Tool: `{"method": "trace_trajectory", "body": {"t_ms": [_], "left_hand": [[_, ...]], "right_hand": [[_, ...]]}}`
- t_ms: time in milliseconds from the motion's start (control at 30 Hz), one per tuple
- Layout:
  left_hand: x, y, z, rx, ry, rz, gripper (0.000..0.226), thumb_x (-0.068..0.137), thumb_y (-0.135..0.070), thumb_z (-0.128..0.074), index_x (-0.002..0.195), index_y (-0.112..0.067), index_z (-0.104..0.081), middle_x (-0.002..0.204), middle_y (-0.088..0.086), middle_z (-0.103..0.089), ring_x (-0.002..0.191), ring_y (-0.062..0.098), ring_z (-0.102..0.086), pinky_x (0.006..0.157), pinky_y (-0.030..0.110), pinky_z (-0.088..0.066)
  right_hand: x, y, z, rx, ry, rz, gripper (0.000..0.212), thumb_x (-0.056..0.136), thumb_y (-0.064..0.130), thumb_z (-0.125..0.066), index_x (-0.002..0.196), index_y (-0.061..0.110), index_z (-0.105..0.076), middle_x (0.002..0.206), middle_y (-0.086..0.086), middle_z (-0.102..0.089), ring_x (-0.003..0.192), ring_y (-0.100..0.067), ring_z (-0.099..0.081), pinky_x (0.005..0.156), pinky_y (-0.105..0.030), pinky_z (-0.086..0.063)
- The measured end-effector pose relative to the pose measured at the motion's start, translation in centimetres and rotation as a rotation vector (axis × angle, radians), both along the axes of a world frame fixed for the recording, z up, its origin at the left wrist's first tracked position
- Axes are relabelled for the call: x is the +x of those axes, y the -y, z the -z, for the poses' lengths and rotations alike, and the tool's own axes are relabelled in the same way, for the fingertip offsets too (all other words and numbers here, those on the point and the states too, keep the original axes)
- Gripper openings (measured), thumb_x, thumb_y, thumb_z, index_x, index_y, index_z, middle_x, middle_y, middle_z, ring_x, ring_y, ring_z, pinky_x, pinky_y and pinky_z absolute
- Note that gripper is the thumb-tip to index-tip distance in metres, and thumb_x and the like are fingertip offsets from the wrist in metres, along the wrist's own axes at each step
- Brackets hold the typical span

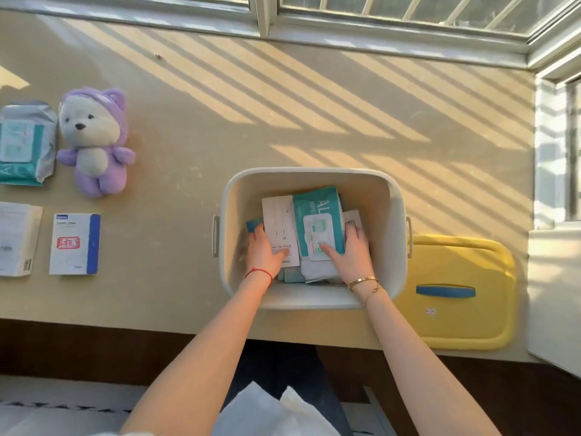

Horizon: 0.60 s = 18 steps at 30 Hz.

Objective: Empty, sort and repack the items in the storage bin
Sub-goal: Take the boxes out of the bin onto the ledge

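The bin [314, 180] sits on the desk [220, 121] with both hands inside it, so this looks like the emptying step, or maybe the packing step; one picture cannot tell which. The left hand [264, 250] rests on a white box [279, 228], with its thumb on top and its fingers curled round the box's left edge. The right hand [352, 250] holds a teal pack of wipes [317, 215], thumb lying on the front and fingers wrapped round its right side. The two hands are apart, one on each thing. More flat packs lie under them in the bin. The yellow lid [459, 294] lies on the desk just to the right of the bin. Well off to the left are things set out in rows: a purple teddy [94, 140], another pack of wipes [25, 143], a box with a blue stripe [75, 243] and a white box at the edge [15, 239]. If she is emptying, the next move calls for lifting both things straight up past the bin's wall and carrying them over to their look-alikes on the left.
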<state>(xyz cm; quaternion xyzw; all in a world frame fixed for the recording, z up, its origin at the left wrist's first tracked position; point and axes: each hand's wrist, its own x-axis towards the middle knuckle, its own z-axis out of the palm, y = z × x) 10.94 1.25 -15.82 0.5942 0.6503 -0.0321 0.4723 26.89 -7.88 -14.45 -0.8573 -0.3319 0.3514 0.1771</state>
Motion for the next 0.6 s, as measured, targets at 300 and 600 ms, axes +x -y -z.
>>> {"method": "trace_trajectory", "body": {"t_ms": [300,600], "left_hand": [[-1.5,-0.2,-3.1,0.017,0.157,-0.046,0.088,0.076,-0.02,-0.078,0.146,-0.029,-0.026,0.127,0.006,-0.042,0.119,0.021,-0.047,0.103,0.037,-0.039],[-5.6,1.2,-10.5,0.021,0.382,-0.139,0.076,0.08,-0.011,-0.074,0.143,-0.024,-0.033,0.128,-0.002,-0.055,0.111,0.011,-0.055,0.073,0.016,-0.053]], "right_hand": [[-0.2,0.1,-3.2,0.149,-0.241,0.272,0.036,0.088,0.024,-0.066,0.113,0.023,-0.04,0.116,0.001,-0.058,0.1,-0.013,-0.063,0.058,-0.015,-0.055],[-2.1,1.4,-10.5,0.359,-0.338,0.296,0.032,0.091,0.018,-0.062,0.118,0.009,-0.046,0.109,0.004,-0.06,0.089,0.006,-0.061,0.063,-0.008,-0.05]]}}
